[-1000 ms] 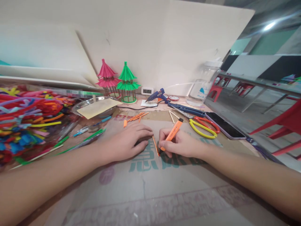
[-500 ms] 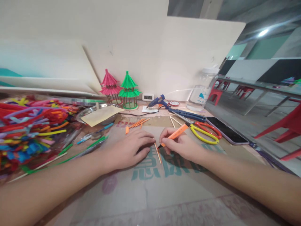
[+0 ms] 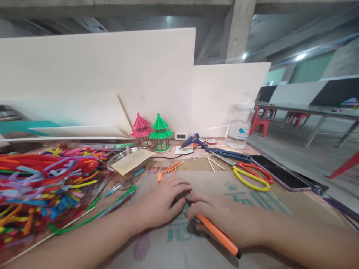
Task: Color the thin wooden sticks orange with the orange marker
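Observation:
My right hand [image 3: 218, 213] is closed around an orange marker [image 3: 217, 235]. The marker's dark tip end points at my left fingers, and its black rear end slants down to the right. My left hand [image 3: 165, 200] rests on the covered work surface with thumb and forefinger bent together, meeting my right fingertips. Between the two hands a sliver of a thin wooden stick [image 3: 191, 192] shows; the rest of it is hidden by fingers. Beyond my left hand lie several orange-coloured sticks [image 3: 172, 167] and the orange marker cap [image 3: 159, 177]. Two uncoloured sticks [image 3: 215, 163] lie farther right.
Scissors [image 3: 249, 177], a phone [image 3: 280, 173], a glue gun [image 3: 193, 141] and a bottle [image 3: 239, 127] stand or lie to the right and back. Pink [image 3: 141, 129] and green [image 3: 161, 130] pagoda models stand behind. Pipe cleaners [image 3: 50, 183] and a metal dish [image 3: 112, 158] are left.
My right hand has turned the marker, so its rear now points down right instead of up right. The hands have come together over the stick, covering most of it. The view has tilted upward.

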`<state>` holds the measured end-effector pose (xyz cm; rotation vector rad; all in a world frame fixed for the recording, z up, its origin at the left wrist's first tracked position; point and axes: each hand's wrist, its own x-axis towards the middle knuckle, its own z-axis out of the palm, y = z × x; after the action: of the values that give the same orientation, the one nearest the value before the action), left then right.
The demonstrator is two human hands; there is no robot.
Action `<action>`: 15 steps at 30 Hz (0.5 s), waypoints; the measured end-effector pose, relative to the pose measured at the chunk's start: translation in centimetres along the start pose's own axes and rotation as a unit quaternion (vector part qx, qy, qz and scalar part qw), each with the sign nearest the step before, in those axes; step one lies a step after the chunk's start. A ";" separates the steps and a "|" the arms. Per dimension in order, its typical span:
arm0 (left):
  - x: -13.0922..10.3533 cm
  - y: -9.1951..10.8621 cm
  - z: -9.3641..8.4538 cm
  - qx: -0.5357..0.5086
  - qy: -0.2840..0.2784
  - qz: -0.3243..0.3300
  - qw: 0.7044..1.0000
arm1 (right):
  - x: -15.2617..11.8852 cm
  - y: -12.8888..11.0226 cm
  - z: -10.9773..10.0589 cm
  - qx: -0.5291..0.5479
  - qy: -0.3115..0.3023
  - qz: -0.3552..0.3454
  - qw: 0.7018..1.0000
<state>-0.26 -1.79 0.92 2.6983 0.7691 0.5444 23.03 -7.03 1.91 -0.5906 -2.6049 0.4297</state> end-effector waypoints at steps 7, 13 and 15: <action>0.2 0.1 0.1 -0.009 0.021 -0.012 1.000 | 0.0 0.3 0.0 0.058 0.006 0.043 0.997; 0.2 0.0 0.2 0.015 0.051 -0.028 0.998 | 0.1 0.6 0.6 0.048 0.023 0.064 0.997; 0.2 0.0 0.2 0.015 0.047 -0.026 0.998 | 0.1 0.7 0.8 0.048 0.028 0.068 0.996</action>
<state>-0.03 -1.69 0.84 2.6881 0.8776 0.6549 22.81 -6.55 1.02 -0.7389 -2.4842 0.5709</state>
